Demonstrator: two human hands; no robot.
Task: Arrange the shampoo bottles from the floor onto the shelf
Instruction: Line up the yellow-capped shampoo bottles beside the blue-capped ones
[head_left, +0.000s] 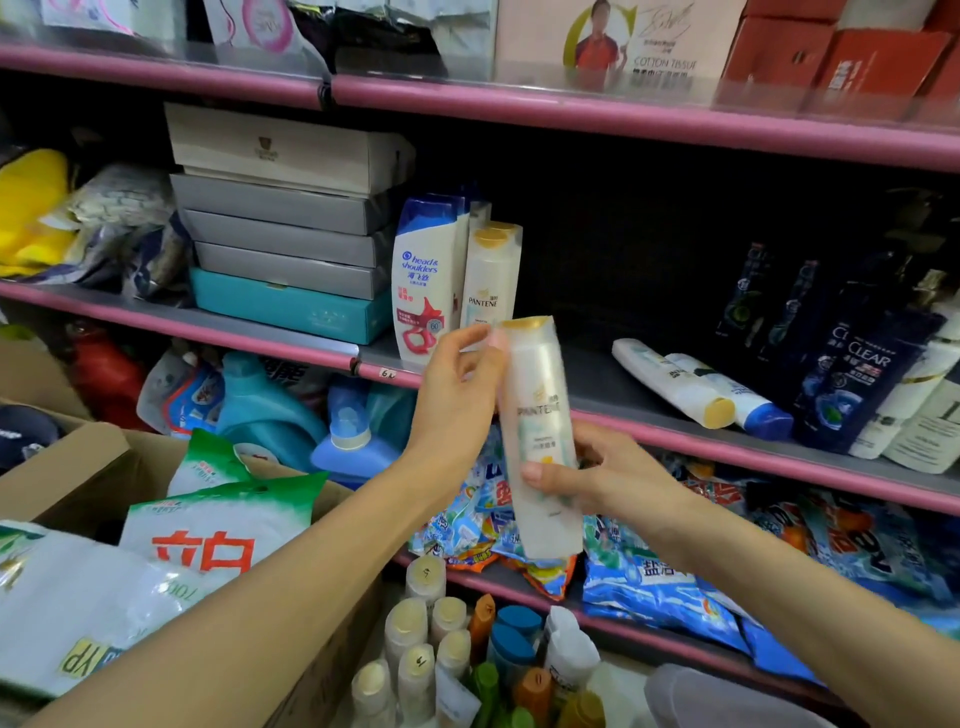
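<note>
A white Pantene bottle (540, 415) with a gold cap stands upright in the air in front of the middle shelf (675, 431). My right hand (597, 478) grips its lower half. My left hand (457, 395) touches its upper part near the cap. On the shelf behind stand a Head & Shoulders bottle (426, 280) and another Pantene bottle (491, 275). Two white bottles (691, 384) lie on their sides on the shelf to the right. Several more bottles (457, 654) stand on the floor below.
Dark Clear bottles (852, 374) crowd the shelf's right end. Stacked flat boxes (285, 228) fill its left part. A cardboard box with detergent bags (208, 525) sits at lower left. Detergent packs (675, 571) lie on the lower shelf.
</note>
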